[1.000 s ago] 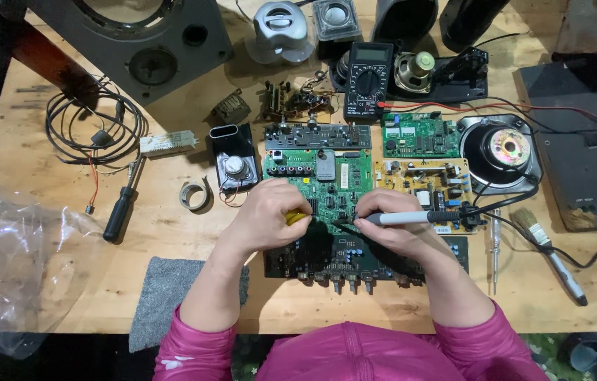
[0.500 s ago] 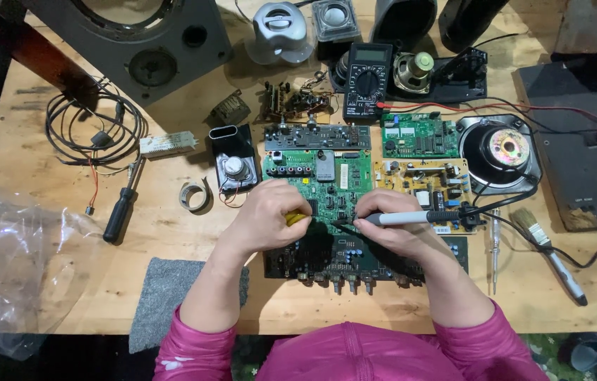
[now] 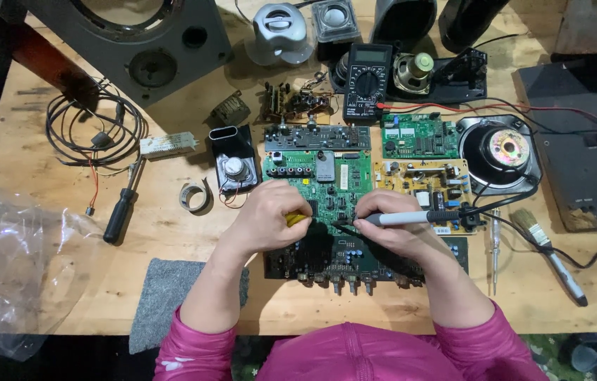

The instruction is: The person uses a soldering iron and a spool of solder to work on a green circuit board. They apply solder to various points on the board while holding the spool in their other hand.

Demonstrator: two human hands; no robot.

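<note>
Worked over the green board (image 3: 327, 194) at mid-bench, flat on the wood. Left hand (image 3: 270, 219) closed narrow round a small yellow tool (image 3: 296, 219), tip hidden under the fingers. Right hand (image 3: 394, 229) gripped a grey iron (image 3: 408, 218) like a pen, its dark tip down on the board between both hands. Judged stiff but fragile — thin, studded with parts, best held by bare edges, never the components. Light enough to slide. Little room: yellow board (image 3: 422, 185) just beside at right, small speaker (image 3: 233, 168) at left, knobs along the near edge close to the bench lip. Open wood only left — toward the screwdriver (image 3: 121, 212) and grey cloth (image 3: 164, 296).
</note>
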